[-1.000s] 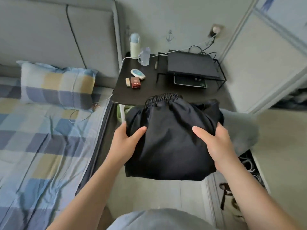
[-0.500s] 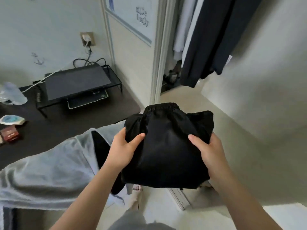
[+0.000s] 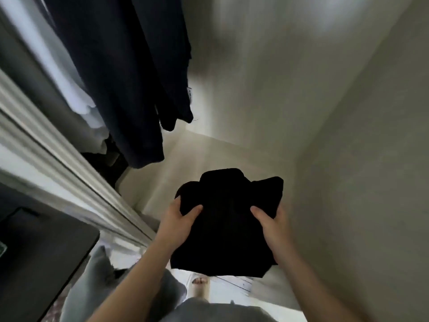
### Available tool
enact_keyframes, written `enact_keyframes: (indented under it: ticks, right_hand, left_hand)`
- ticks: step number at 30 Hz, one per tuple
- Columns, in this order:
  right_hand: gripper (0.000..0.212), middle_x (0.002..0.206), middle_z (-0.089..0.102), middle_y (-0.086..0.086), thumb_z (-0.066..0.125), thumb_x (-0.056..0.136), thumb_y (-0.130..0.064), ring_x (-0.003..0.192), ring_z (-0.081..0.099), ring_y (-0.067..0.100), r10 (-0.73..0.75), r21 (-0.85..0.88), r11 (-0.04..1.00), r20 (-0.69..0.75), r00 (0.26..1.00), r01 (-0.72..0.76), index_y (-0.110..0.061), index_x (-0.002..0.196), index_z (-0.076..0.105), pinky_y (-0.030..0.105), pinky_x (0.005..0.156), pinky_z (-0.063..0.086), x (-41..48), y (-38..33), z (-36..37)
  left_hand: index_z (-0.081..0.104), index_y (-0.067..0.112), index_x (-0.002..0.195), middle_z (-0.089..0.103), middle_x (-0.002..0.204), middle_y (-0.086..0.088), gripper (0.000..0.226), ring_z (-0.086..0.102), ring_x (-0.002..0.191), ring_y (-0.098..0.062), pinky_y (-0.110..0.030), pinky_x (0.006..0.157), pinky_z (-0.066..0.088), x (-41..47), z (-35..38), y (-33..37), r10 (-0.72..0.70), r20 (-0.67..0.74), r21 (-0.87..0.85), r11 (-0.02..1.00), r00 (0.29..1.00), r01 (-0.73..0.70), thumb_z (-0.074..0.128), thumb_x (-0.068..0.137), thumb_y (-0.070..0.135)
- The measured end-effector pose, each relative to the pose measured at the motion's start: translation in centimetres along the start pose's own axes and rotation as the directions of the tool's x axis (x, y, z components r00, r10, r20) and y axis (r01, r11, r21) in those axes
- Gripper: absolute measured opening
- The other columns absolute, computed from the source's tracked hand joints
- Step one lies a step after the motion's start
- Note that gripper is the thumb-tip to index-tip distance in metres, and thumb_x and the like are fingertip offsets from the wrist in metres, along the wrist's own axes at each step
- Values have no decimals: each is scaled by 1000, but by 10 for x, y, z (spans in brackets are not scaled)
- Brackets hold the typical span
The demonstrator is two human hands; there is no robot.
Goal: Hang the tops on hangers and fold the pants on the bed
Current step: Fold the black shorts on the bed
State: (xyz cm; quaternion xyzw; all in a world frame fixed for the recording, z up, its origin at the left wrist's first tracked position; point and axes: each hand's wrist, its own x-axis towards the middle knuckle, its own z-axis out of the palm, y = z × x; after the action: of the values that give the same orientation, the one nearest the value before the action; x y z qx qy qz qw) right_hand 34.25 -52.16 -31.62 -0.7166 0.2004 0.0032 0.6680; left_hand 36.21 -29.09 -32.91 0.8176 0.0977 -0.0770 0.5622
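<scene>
Pale wardrobe wall (image 3: pixel 278 77), dark navy hanging garments (image 3: pixel 120 77) upper left. My left grip (image 3: pixel 178 220) and right grip (image 3: pixel 272 225) each clasp a side of the folded black fabric pants (image 3: pixel 227 231), midair between them, long axis pointing away from me.

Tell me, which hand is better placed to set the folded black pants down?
Probably right: both hands grip the folded black pants, but the right hand faces bare wall, while the left hand sits nearer the hanging dark garments.
</scene>
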Motion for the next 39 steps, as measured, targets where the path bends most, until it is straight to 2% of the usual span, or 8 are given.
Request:
enact_keyframes:
  ticks: [6,11,15,18,22,26,31,39]
  right_hand:
    - [30,105,73,-8,70,92,-12,97,70,7,87,-22,995,-220,972,-94,-23,119,65,28,86,54,66,34,1]
    - [26,100,67,-18,64,96,-12,93,64,1,87,-171,973,-362,928,-157,-28,116,61,12,75,46,109,62,-14]
    - [37,106,69,3,59,98,-17,103,65,29,104,-376,881,-437,893,-286,-16,134,55,32,81,47,141,96,-30]
    - [55,134,56,13,55,96,-10,124,52,37,192,-450,800,-435,880,-397,-16,148,39,34,94,41,157,129,-31]
    - [82,162,16,8,61,91,-25,147,16,35,176,-690,554,-450,875,-466,-29,159,15,56,115,24,151,163,-15]
    - [95,167,-7,2,67,83,-46,152,-6,31,145,-885,391,-213,966,-254,-45,158,8,66,114,16,141,192,-1]
    - [104,168,4,7,65,72,-70,152,7,40,236,-942,276,-128,963,-193,-43,157,13,78,102,24,119,234,2]
    - [107,164,20,12,75,67,-68,147,21,42,228,-941,233,-192,955,-245,-39,155,23,81,92,32,136,241,2]
  left_hand:
    - [63,24,120,67,100,20,25,63,86,14,-4,70,45,102,37,-15,-5,226,88,996,974,-15,66,96,17]
    - [61,19,122,65,105,10,28,62,105,-18,-26,84,42,163,91,-38,-63,361,186,983,930,-5,64,95,13]
    - [53,14,134,61,117,1,40,59,116,-26,-30,89,42,199,135,-67,-144,439,285,958,887,14,61,95,9]
    - [42,18,143,58,131,-9,56,56,123,-34,-41,99,46,211,161,-97,-267,412,400,912,871,90,63,91,14]
    - [29,24,154,27,159,-10,77,26,144,-36,-52,113,31,190,172,-121,-71,340,686,700,938,-196,67,88,34]
    - [36,36,149,18,165,-9,84,23,147,-40,-56,111,34,172,174,-148,160,541,655,536,826,-532,74,75,44]
    - [35,39,152,19,165,-10,87,23,148,-41,-58,112,31,156,176,-177,145,665,616,448,733,-648,63,76,67]
    - [33,42,152,28,163,-9,84,32,145,-41,-60,110,36,171,188,-183,97,640,651,459,763,-604,68,77,54]
